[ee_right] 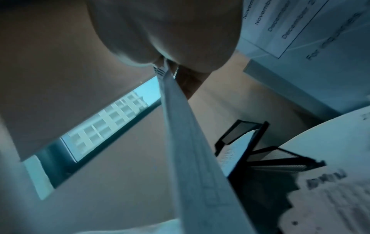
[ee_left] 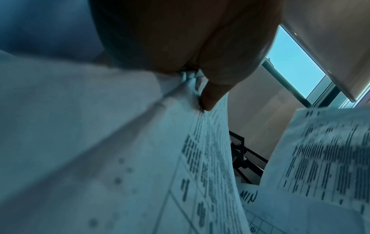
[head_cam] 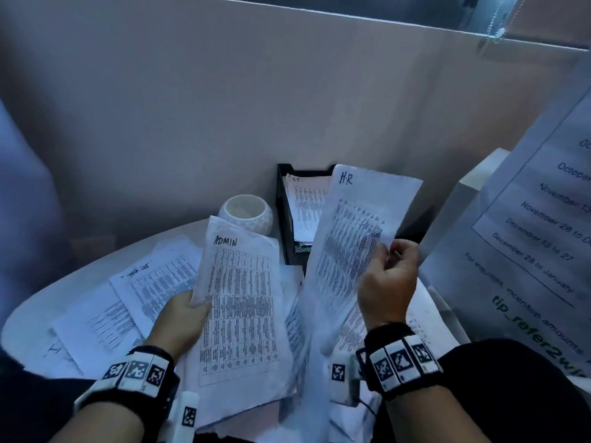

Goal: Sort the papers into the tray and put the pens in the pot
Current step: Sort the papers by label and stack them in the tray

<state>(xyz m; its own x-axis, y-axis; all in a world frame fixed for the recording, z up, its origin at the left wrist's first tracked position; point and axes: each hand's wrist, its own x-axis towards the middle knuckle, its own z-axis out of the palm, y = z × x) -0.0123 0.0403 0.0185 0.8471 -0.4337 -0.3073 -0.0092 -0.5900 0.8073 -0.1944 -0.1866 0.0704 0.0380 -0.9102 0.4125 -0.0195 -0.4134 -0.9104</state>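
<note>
My left hand (head_cam: 188,310) grips the left edge of a stack of printed sheets headed ADMIN (head_cam: 238,302), thumb on top; the thumb (ee_left: 210,98) shows on the paper (ee_left: 208,158) in the left wrist view. My right hand (head_cam: 388,266) pinches a sheet headed HR (head_cam: 355,231), held up tilted in front of the black mesh tray (head_cam: 284,219). That sheet (ee_right: 188,142) runs edge-on from my fingers in the right wrist view. The tray (ee_right: 260,152) holds a sheet marked IT (head_cam: 307,199). A white ribbed pot (head_cam: 246,214) stands left of the tray. No pens are visible.
Loose printed papers (head_cam: 150,279) cover the round white table (head_cam: 38,311) at the left and under both hands. A large notice with dates (head_cam: 543,225) hangs on the white box at the right. A plain partition wall (head_cam: 224,107) stands close behind the tray and pot.
</note>
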